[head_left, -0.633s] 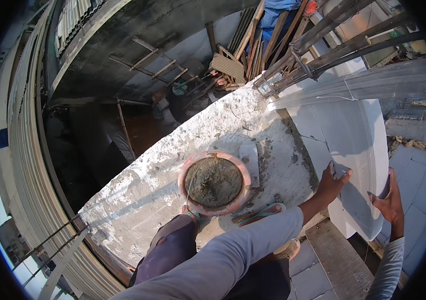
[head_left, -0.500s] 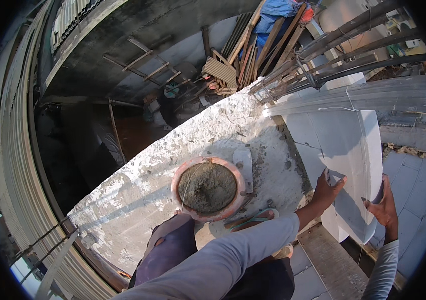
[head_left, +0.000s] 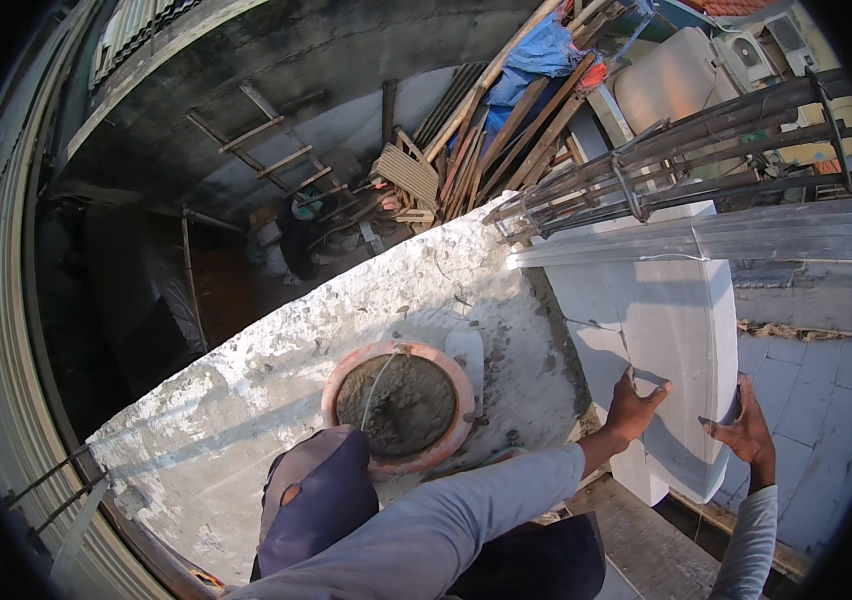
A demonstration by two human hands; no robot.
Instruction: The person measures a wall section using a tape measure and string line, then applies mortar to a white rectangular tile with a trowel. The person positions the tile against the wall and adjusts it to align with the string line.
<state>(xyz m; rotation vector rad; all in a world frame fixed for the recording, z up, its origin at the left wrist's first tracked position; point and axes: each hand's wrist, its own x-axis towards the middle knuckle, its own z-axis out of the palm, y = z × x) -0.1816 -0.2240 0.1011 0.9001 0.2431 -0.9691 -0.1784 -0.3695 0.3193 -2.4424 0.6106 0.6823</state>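
On the right, a large white building block (head_left: 691, 340) forms part of a low wall, with a thin joint line across its face. My left hand (head_left: 634, 408) grips its left side, thumb and forefinger spread apart. Opposite it, my right hand (head_left: 746, 432) holds the right edge, thumb bent toward the block and fingers up along the far side. Left of them, a round reddish tub (head_left: 328, 392) contains wet grey mortar (head_left: 401, 400). A flat pale trowel-like piece (head_left: 465, 362) lies beside the tub's rim.
Tied steel bars (head_left: 706, 135) and a clear plastic-like strip (head_left: 626, 240) cross above the wall. A rough concrete ledge (head_left: 246, 385) drops off on its far side to a dark area with a wooden ladder (head_left: 266, 150) and stacked timber (head_left: 516, 120). A wooden board (head_left: 636, 540) lies below the block.
The view has shifted, so the ledge, tub and wall sit lower and further left. My knee now covers the tub's lower left edge. Both hands keep their places on the block.
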